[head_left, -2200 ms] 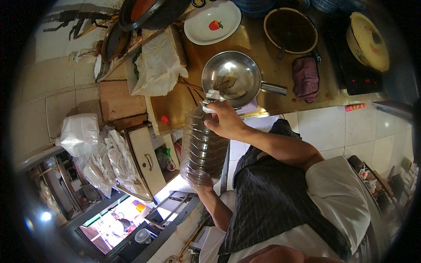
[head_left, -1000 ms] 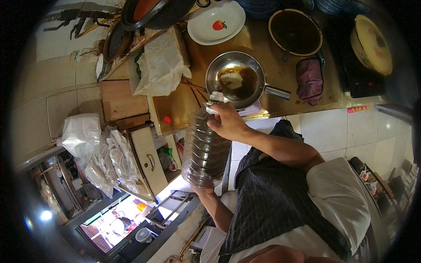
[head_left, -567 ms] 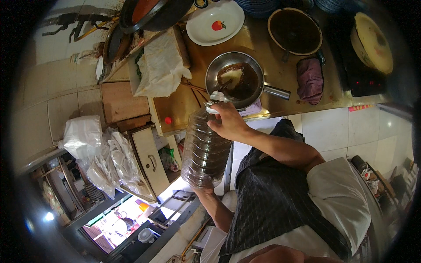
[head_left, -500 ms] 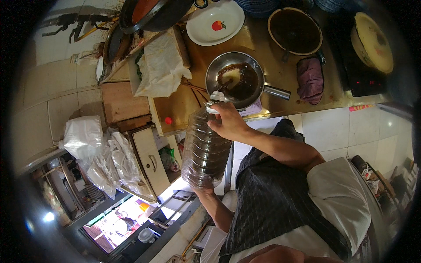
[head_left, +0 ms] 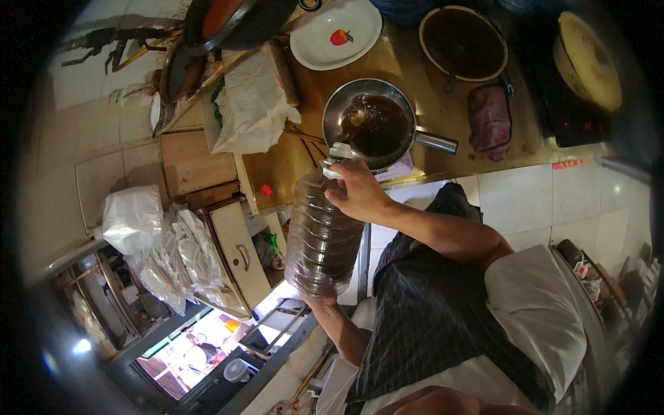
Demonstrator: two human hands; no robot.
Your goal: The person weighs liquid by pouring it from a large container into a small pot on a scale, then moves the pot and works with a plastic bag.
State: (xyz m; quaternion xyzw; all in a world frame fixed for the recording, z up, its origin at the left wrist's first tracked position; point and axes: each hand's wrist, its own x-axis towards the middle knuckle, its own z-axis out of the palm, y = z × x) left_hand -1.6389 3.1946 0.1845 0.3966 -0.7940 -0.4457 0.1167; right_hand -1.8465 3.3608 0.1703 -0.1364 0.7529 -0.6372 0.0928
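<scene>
Two hands, one big ribbed clear plastic jug here, and it's tipped over with the bottom end low and the mouth up at the near left rim of a stainless frying pan. The right hand is curled closed around the white neck and handle. The left hand is up against the base, propping it, but most of its fingers are behind the plastic so I can't tell how far open it is

The pan sits on the bench near the front edge, handle out to the right, with a pool of dark brown liquid in it and a small pale patch on the left side. Something lilac pokes out under it, no idea what. Red bottle cap to the left, thin brown sticks just beside the pan, folded purple cloth past the handle, white oval dish with a red fruit print behind
</scene>
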